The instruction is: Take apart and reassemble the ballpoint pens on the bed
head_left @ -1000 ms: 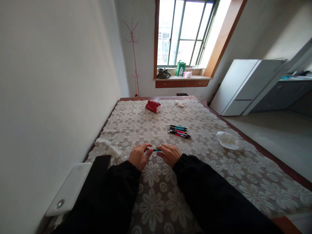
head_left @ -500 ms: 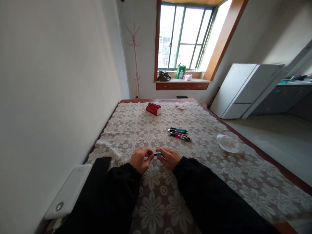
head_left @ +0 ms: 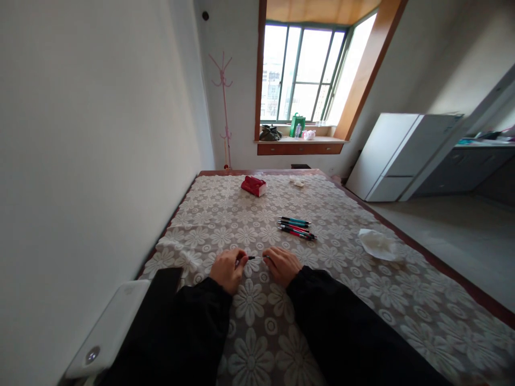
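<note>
Since the earlier picture, the blue middle of the pen (head_left: 256, 258) had slipped out of sight between the hands. Left hand (head_left: 226, 269) and right hand (head_left: 282, 265) each pinched one end, low over the flowery cloth (head_left: 257, 343). A hard tug could have sent small pen parts flying toward the other pens (head_left: 296, 227).

Your left hand (head_left: 227, 269) and right hand (head_left: 282, 265) pinch the two ends of a thin dark pen (head_left: 256, 258) just above the lace cloth (head_left: 257, 316) on the bench (head_left: 450, 268). A bunch of pens (head_left: 296, 227) (teal and red ones) lies farther out, a crumpled white tissue (head_left: 377, 244) to its right, a red packet (head_left: 253, 185) near the far edge.
</note>
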### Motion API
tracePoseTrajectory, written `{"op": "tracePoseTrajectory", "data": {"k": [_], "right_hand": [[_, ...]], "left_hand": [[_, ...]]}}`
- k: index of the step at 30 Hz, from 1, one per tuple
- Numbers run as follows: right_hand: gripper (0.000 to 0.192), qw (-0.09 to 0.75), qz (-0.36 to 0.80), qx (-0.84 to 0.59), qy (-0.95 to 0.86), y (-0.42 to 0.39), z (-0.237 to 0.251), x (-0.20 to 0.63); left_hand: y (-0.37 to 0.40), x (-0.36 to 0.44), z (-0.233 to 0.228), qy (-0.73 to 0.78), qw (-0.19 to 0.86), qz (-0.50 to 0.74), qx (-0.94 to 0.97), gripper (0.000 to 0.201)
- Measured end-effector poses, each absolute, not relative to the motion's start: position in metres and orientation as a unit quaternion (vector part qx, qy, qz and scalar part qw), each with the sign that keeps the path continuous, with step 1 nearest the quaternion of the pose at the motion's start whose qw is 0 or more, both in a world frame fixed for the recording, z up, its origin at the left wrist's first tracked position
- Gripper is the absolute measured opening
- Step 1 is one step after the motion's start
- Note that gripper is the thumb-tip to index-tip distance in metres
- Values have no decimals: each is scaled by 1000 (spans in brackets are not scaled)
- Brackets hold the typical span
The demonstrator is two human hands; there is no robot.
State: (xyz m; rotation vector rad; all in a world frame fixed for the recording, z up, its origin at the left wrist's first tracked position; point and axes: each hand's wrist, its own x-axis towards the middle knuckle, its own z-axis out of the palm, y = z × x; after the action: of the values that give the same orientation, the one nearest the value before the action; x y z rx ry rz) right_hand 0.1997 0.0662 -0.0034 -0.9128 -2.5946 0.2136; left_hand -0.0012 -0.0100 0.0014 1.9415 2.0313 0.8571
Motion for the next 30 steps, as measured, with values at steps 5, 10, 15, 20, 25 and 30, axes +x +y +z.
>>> {"op": "tracePoseTrajectory", "data": {"k": [5, 10, 15, 20, 25, 30], "right_hand": [[15, 180, 59, -371, -909, 78, -2, 208], [14, 169, 49, -413, -894, 87, -5, 215], [23, 188, 53, -411, -891, 88, -7, 217], [41, 260, 76, -281, -921, 76, -1, 209], [16, 268, 91, -235, -930, 67, -2, 199], [10, 266, 96, -277, -918, 69, -7, 199]], "left_hand": [[-9, -5, -3, 705, 113, 304, 630, 23], [-8, -6, -4, 703, 103, 294, 639, 22], [-9, -5, -2, 706, 106, 303, 631, 21], [-10, -2, 1, 685, 112, 332, 639, 19], [-11, 2, 5, 638, 118, 354, 674, 17], [-11, 2, 3, 638, 119, 350, 676, 17]]}}
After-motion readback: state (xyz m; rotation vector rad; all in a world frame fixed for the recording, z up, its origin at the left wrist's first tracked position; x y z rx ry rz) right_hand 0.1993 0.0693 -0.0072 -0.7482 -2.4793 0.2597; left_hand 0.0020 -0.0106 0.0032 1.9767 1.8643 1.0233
